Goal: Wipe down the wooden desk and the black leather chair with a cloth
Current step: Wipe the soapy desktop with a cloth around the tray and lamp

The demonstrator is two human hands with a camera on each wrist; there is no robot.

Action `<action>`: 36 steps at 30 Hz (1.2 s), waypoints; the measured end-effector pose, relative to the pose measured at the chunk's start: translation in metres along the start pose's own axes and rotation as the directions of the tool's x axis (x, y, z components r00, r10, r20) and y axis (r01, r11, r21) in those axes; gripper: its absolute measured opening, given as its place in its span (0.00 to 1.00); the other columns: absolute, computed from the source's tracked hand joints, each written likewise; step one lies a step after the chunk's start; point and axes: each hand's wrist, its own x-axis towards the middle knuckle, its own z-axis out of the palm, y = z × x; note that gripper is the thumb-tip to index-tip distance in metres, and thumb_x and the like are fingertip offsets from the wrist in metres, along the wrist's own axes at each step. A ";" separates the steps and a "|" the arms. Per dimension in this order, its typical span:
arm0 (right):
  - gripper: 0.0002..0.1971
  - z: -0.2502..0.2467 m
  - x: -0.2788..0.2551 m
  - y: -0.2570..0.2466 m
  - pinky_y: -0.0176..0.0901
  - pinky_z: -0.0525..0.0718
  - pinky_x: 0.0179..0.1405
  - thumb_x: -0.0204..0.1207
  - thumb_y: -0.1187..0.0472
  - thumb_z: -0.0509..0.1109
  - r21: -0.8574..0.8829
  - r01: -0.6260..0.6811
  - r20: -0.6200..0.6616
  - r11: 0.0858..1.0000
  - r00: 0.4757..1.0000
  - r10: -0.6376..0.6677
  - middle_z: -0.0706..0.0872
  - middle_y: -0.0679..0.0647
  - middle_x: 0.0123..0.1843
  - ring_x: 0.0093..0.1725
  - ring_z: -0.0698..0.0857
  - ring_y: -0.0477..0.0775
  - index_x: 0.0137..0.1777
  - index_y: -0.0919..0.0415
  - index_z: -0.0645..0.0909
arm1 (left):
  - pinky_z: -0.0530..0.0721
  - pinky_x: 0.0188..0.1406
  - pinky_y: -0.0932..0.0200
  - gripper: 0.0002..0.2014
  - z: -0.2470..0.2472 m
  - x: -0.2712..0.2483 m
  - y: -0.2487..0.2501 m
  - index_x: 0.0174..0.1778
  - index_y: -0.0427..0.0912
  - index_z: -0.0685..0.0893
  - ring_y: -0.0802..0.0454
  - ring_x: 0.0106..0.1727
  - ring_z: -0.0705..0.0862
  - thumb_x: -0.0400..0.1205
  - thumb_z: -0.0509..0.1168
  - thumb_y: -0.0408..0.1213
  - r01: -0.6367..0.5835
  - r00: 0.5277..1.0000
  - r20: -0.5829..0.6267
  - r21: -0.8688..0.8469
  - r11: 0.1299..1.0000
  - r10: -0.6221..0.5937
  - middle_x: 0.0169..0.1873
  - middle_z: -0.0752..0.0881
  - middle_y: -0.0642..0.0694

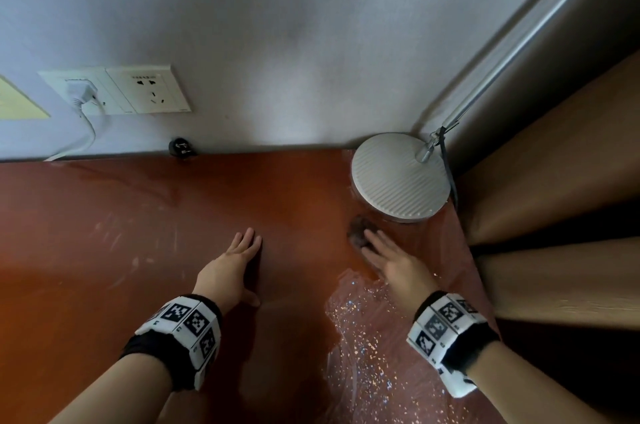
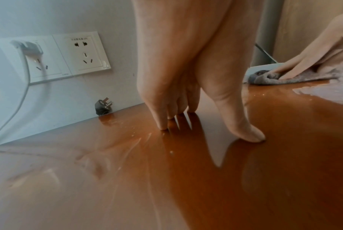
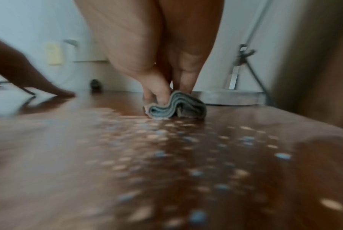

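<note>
**Cloth pressed to the wet bench beside the lamp base**

In the head view the right hand (image 1: 391, 259) lies in the right centre of the frame, its fingers (image 1: 375, 238) stretched forward and flat over a small grey cloth (image 1: 358, 233), pressing it onto the red-brown wooden bench (image 1: 104, 285). The cloth sits just below the round white lamp base (image 1: 398, 178), near it but apart. The left hand (image 1: 232, 261) rests at centre frame, fingers (image 1: 251, 238) straight and close together, holding nothing.

The left wrist view shows what the head view hides: the left fingertips (image 2: 162, 126) and thumb touch the glossy bench, with the palm raised off it. At the right edge of that frame the cloth (image 2: 275, 78) appears bunched and fuzzy under the right hand's straight fingers (image 2: 296, 68).

The blurred right wrist view alone shows the cloth (image 3: 174, 107) folded in layers with a bluish striped edge, the thumb on its near fold. It also shows droplets (image 3: 196, 172) beaded across the lower half of the frame; in the head view they glint as a wet streak below the right hand.

Upper left in the head view, a double wall socket (image 1: 138, 91) carries a white plug (image 1: 81, 91); a loose black plug (image 1: 180, 146) lies at the bench's back edge.
</note>
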 end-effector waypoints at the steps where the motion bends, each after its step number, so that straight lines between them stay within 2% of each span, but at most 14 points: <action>1: 0.37 -0.002 0.000 0.012 0.40 0.63 0.79 0.74 0.80 0.58 0.018 -0.073 -0.039 0.997 0.997 0.073 0.44 0.46 0.84 0.83 0.44 0.47 0.81 0.54 0.60 | 0.66 0.76 0.54 0.57 0.000 0.000 0.000 0.84 0.51 0.43 0.56 0.83 0.41 0.69 0.79 0.43 0.000 1.000 -0.001 -0.004 1.000 0.000 0.82 0.37 0.54; 2: 0.37 -0.004 0.000 0.021 0.39 0.63 0.79 0.74 0.81 0.58 0.043 -0.134 -0.070 0.990 0.988 0.137 0.46 0.46 0.84 0.83 0.45 0.46 0.80 0.54 0.61 | 0.67 0.76 0.54 0.57 0.000 0.000 0.000 0.84 0.51 0.43 0.56 0.83 0.42 0.68 0.79 0.43 0.001 1.000 -0.003 -0.010 1.000 -0.001 0.82 0.37 0.54; 4: 0.37 -0.002 0.000 0.021 0.38 0.63 0.78 0.73 0.82 0.57 0.052 -0.171 -0.104 0.984 0.979 0.176 0.46 0.47 0.85 0.83 0.45 0.47 0.80 0.55 0.61 | 0.69 0.76 0.54 0.58 0.000 0.000 -0.001 0.84 0.51 0.44 0.56 0.83 0.42 0.68 0.79 0.42 0.003 1.000 -0.007 -0.019 1.000 -0.003 0.82 0.38 0.54; 7: 0.36 0.010 -0.008 0.002 0.40 0.62 0.79 0.72 0.82 0.58 0.054 -0.069 -0.082 0.996 0.994 0.073 0.48 0.51 0.84 0.84 0.45 0.54 0.80 0.60 0.61 | 0.67 0.77 0.52 0.58 0.001 0.001 -0.002 0.84 0.52 0.44 0.57 0.83 0.42 0.68 0.79 0.42 0.005 1.000 -0.007 -0.020 1.000 -0.005 0.82 0.38 0.55; 9: 0.36 0.013 -0.012 0.003 0.38 0.59 0.78 0.71 0.84 0.58 0.070 0.014 -0.083 0.997 0.997 -0.008 0.51 0.51 0.84 0.83 0.45 0.52 0.79 0.60 0.63 | 0.66 0.77 0.51 0.58 0.001 0.001 -0.002 0.84 0.52 0.44 0.57 0.83 0.42 0.68 0.79 0.43 0.003 1.000 -0.012 -0.021 1.000 -0.004 0.82 0.38 0.55; 10: 0.37 0.012 -0.013 0.012 0.36 0.57 0.77 0.70 0.84 0.59 0.074 0.010 -0.107 0.997 0.994 -0.002 0.53 0.51 0.83 0.83 0.47 0.50 0.78 0.59 0.65 | 0.66 0.77 0.51 0.57 0.001 0.001 -0.001 0.84 0.52 0.44 0.57 0.83 0.42 0.68 0.79 0.43 0.003 1.000 -0.008 -0.018 1.000 -0.003 0.82 0.37 0.55; 14: 0.33 0.004 -0.014 0.059 0.32 0.56 0.76 0.71 0.82 0.62 0.124 -0.200 -0.209 0.972 0.952 0.223 0.61 0.50 0.82 0.82 0.57 0.48 0.74 0.57 0.73 | 0.66 0.77 0.49 0.57 0.002 0.001 -0.002 0.84 0.52 0.43 0.57 0.83 0.42 0.68 0.79 0.43 0.008 1.000 -0.005 -0.021 1.000 -0.008 0.82 0.37 0.55; 19: 0.32 0.011 -0.021 0.072 0.39 0.60 0.77 0.71 0.81 0.62 0.115 -0.307 -0.207 0.945 0.923 0.325 0.61 0.50 0.82 0.82 0.58 0.50 0.74 0.58 0.72 | 0.67 0.77 0.49 0.57 0.002 0.001 -0.003 0.84 0.52 0.43 0.56 0.83 0.43 0.69 0.79 0.43 0.002 1.000 -0.002 -0.019 1.000 -0.002 0.82 0.37 0.55; 23: 0.29 0.003 -0.020 0.089 0.42 0.64 0.77 0.73 0.79 0.61 0.146 -0.398 -0.251 0.906 0.870 0.423 0.63 0.51 0.81 0.81 0.62 0.51 0.73 0.58 0.74 | 0.70 0.75 0.52 0.57 0.001 0.000 -0.003 0.84 0.52 0.43 0.56 0.83 0.43 0.69 0.79 0.43 -0.010 1.000 -0.005 -0.015 1.000 0.010 0.82 0.37 0.55; 25: 0.29 -0.010 -0.013 0.097 0.41 0.65 0.76 0.73 0.78 0.60 0.149 -0.450 -0.246 0.880 0.846 0.474 0.64 0.51 0.81 0.79 0.65 0.52 0.72 0.57 0.75 | 0.69 0.76 0.52 0.57 0.001 0.000 -0.004 0.84 0.52 0.43 0.57 0.83 0.42 0.68 0.79 0.44 -0.008 1.000 -0.006 -0.014 1.000 0.008 0.82 0.37 0.55; 28: 0.28 -0.029 0.002 0.111 0.44 0.71 0.72 0.73 0.77 0.60 0.152 -0.523 -0.206 0.838 0.813 0.545 0.64 0.52 0.81 0.72 0.74 0.60 0.72 0.57 0.75 | 0.67 0.77 0.53 0.57 0.001 0.001 -0.004 0.83 0.52 0.43 0.57 0.83 0.41 0.69 0.79 0.44 -0.010 1.000 0.000 -0.003 1.000 0.010 0.82 0.37 0.55; 30: 0.28 -0.038 0.010 0.117 0.45 0.74 0.71 0.74 0.76 0.61 0.182 -0.549 -0.162 0.816 0.802 0.575 0.68 0.53 0.79 0.70 0.77 0.62 0.73 0.56 0.74 | 0.67 0.77 0.53 0.58 0.002 0.002 -0.003 0.83 0.52 0.43 0.57 0.83 0.41 0.68 0.79 0.44 -0.007 1.000 -0.002 -0.005 1.000 0.007 0.82 0.37 0.55; 33: 0.28 -0.040 0.009 0.111 0.45 0.70 0.74 0.74 0.76 0.61 0.141 -0.516 -0.159 0.845 0.830 0.534 0.68 0.54 0.79 0.74 0.73 0.60 0.73 0.56 0.75 | 0.67 0.77 0.52 0.58 0.002 0.002 -0.004 0.84 0.52 0.43 0.57 0.83 0.41 0.68 0.79 0.44 -0.001 1.000 -0.003 -0.007 1.000 0.001 0.82 0.37 0.55; 36: 0.27 -0.022 -0.013 0.089 0.43 0.64 0.78 0.74 0.76 0.61 0.045 -0.330 -0.199 0.943 0.922 0.332 0.68 0.53 0.79 0.79 0.66 0.56 0.71 0.54 0.76 | 0.64 0.77 0.52 0.58 0.001 0.002 -0.005 0.84 0.51 0.44 0.57 0.83 0.41 0.68 0.79 0.43 -0.004 1.000 0.002 -0.007 1.000 0.004 0.82 0.37 0.55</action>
